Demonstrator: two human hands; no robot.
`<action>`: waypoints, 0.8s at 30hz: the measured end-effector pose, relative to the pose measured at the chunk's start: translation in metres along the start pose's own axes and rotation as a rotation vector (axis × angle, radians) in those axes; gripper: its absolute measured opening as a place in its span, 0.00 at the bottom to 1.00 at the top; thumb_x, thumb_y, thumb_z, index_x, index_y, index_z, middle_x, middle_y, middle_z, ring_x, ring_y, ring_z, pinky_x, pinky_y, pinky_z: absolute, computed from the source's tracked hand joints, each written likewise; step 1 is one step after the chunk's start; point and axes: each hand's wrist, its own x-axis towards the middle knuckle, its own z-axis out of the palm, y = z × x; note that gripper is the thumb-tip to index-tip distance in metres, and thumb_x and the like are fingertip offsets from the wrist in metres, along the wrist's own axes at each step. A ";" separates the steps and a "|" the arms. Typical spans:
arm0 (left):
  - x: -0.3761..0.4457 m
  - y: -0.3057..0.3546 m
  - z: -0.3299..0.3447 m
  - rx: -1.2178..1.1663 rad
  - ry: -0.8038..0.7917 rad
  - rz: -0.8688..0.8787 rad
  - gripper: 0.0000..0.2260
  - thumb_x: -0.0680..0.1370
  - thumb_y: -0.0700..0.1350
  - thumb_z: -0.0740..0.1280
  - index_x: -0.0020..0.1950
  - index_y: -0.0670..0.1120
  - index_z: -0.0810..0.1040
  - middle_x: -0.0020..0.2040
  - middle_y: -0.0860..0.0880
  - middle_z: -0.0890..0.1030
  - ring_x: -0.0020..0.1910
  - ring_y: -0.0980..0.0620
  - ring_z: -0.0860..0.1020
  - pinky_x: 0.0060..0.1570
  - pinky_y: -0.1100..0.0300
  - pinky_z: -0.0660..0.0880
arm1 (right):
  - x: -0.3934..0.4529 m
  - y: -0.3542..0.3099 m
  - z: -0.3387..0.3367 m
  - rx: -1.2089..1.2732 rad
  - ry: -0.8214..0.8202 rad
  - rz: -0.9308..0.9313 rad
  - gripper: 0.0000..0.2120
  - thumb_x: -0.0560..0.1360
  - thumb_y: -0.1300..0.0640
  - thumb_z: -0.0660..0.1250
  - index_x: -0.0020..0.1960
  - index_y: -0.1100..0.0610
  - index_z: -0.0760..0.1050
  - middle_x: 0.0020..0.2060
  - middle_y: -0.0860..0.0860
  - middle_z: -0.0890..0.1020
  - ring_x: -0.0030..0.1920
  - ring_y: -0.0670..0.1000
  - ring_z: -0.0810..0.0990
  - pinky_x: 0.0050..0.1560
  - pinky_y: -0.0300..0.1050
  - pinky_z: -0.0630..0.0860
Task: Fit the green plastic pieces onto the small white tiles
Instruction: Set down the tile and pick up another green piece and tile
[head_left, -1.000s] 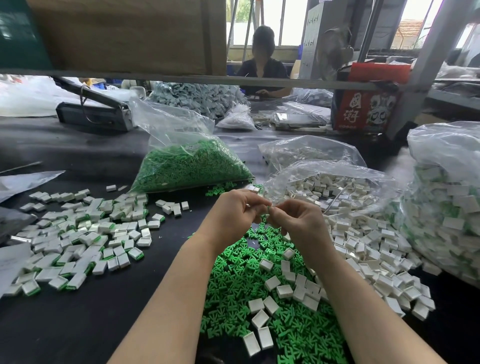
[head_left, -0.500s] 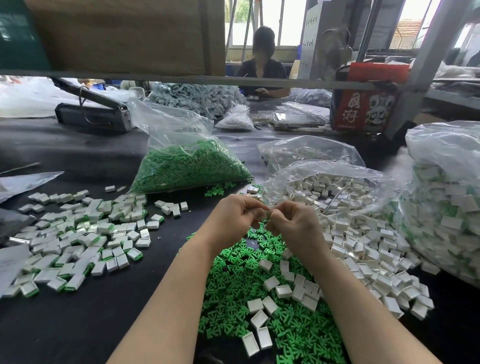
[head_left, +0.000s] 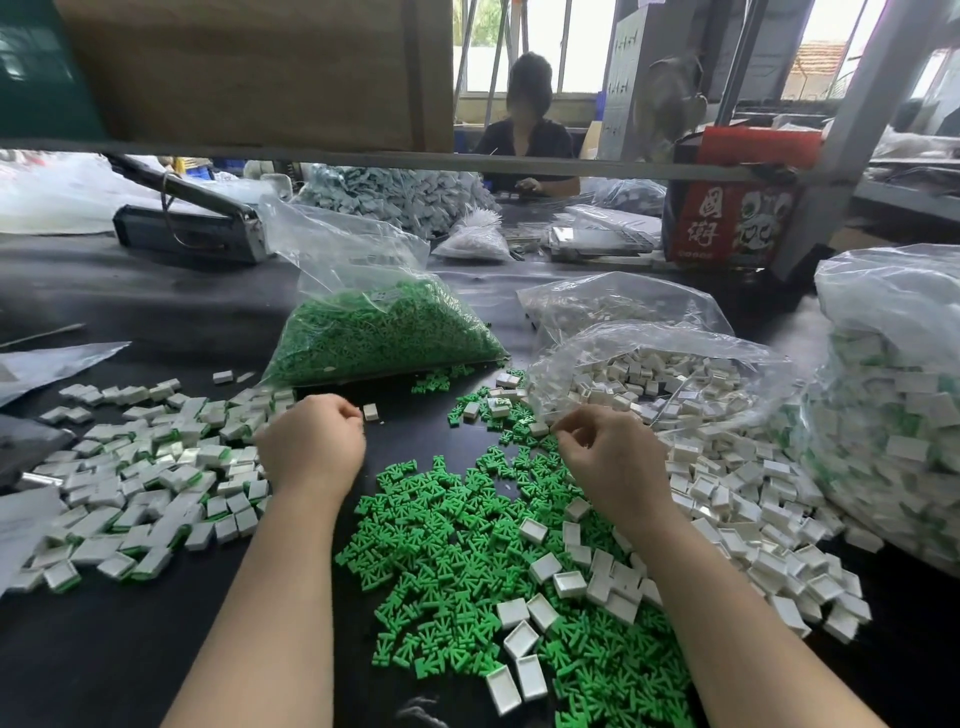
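Observation:
Loose green plastic pieces (head_left: 457, 545) lie heaped on the black table between my forearms. Empty white tiles (head_left: 727, 499) spill to their right. Tiles with green fitted (head_left: 156, 467) are spread out on the left. My left hand (head_left: 311, 447) hovers at that spread's right edge, fingers curled closed, nothing visible in it. One white tile (head_left: 370, 411) lies just past its fingertips. My right hand (head_left: 608, 457) is over the far edge of the green heap, thumb and forefinger pinched beside a white tile (head_left: 537, 428). Whether they hold anything is hidden.
A clear bag of green pieces (head_left: 384, 332) stands beyond my hands, an open bag of white tiles (head_left: 649, 379) to its right, a big bag of fitted tiles (head_left: 893, 415) at far right. A metal tool (head_left: 192, 223), a red box (head_left: 727, 218) and a seated person (head_left: 524, 130) are further back.
My hands were pressed together at the centre. They have now parted, the left going left toward the fitted tiles, the right going right toward the white tiles.

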 end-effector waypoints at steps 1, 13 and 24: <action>0.002 -0.007 0.000 0.082 0.015 -0.044 0.07 0.77 0.47 0.67 0.50 0.52 0.85 0.46 0.47 0.84 0.50 0.41 0.79 0.51 0.53 0.71 | -0.001 0.000 0.001 -0.056 -0.027 -0.010 0.05 0.76 0.57 0.68 0.49 0.53 0.82 0.38 0.46 0.83 0.34 0.42 0.78 0.33 0.30 0.73; -0.001 0.002 -0.004 0.080 0.172 -0.059 0.10 0.76 0.41 0.66 0.54 0.49 0.83 0.55 0.40 0.80 0.58 0.38 0.72 0.57 0.47 0.64 | -0.004 -0.007 -0.006 -0.761 -0.064 0.331 0.11 0.71 0.61 0.59 0.52 0.57 0.75 0.53 0.53 0.76 0.56 0.55 0.66 0.53 0.49 0.64; -0.039 0.070 0.035 -0.362 -0.534 0.243 0.05 0.79 0.46 0.67 0.53 0.52 0.80 0.46 0.53 0.82 0.43 0.54 0.80 0.42 0.59 0.78 | -0.003 -0.001 -0.003 -0.636 -0.102 0.209 0.16 0.74 0.63 0.58 0.58 0.50 0.75 0.46 0.49 0.79 0.53 0.53 0.70 0.49 0.48 0.65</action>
